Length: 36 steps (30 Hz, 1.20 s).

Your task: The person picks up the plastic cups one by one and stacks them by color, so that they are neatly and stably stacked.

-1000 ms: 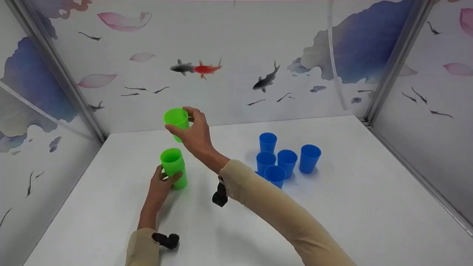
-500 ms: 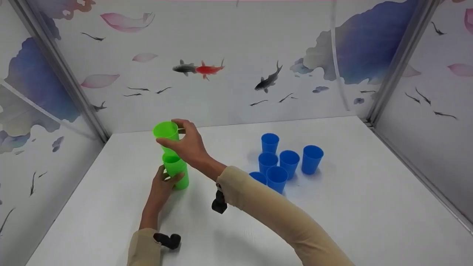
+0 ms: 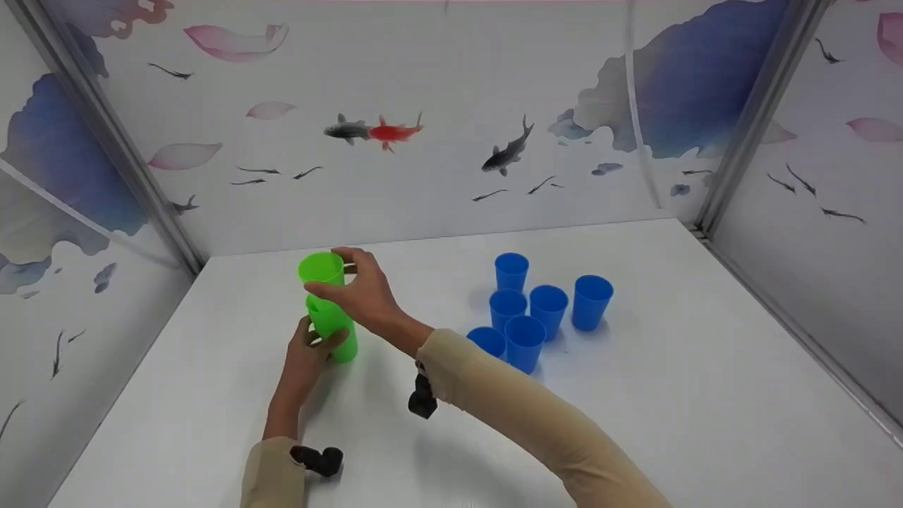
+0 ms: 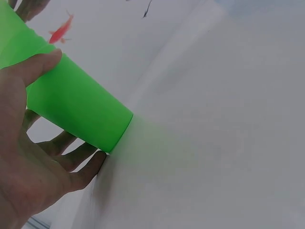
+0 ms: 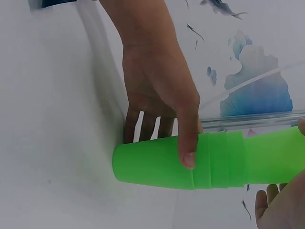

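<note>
A stack of nested green cups stands upright on the white table, left of the middle. Thumb and fingers of my left hand grip its side; in the left wrist view the thumb lies across the green wall. Above it, my right hand holds another green cup near its rim, between thumb and fingers. In the right wrist view the lower part of this upper cup sits inside the mouth of the stack, with much of its wall still outside.
Several blue cups stand upright in a loose group on the table, right of my right forearm. One blue cup is apart at the group's right. White printed walls close off the back and sides.
My right hand has come down and slightly left with its green cup, from above the stack until the cup's base entered the stack's mouth. My left hand has kept its grip in place.
</note>
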Each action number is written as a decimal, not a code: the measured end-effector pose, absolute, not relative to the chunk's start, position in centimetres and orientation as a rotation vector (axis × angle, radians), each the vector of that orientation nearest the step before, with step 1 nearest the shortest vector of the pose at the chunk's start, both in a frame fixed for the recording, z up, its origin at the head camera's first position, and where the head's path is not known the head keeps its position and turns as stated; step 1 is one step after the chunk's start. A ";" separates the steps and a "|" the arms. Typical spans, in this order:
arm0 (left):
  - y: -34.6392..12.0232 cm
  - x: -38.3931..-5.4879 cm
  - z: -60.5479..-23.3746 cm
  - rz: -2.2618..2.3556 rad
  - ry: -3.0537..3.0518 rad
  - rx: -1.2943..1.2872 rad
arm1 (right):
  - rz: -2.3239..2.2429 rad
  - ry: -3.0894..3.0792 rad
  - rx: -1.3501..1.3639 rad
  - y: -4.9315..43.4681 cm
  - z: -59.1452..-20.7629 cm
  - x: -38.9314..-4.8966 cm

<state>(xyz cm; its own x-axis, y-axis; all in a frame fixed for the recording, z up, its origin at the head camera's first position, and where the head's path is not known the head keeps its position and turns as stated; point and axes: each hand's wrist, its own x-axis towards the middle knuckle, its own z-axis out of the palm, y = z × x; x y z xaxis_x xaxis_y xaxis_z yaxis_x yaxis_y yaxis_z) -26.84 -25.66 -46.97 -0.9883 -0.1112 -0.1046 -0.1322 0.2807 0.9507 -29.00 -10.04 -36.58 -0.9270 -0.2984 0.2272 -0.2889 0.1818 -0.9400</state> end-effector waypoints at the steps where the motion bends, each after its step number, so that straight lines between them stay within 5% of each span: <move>1: -25.6 -26.8 -47.0 1.867 2.494 -0.232 | -1.905 2.407 -0.591 -10.0 -36.9 -29.0; 18: -25.6 -26.1 -47.4 1.907 2.509 -0.241 | -2.005 2.198 -0.493 -7.5 -38.6 -28.8; 36: -25.7 -26.6 -47.7 1.942 2.520 -0.163 | -1.986 2.224 -0.663 3.8 -34.6 -27.2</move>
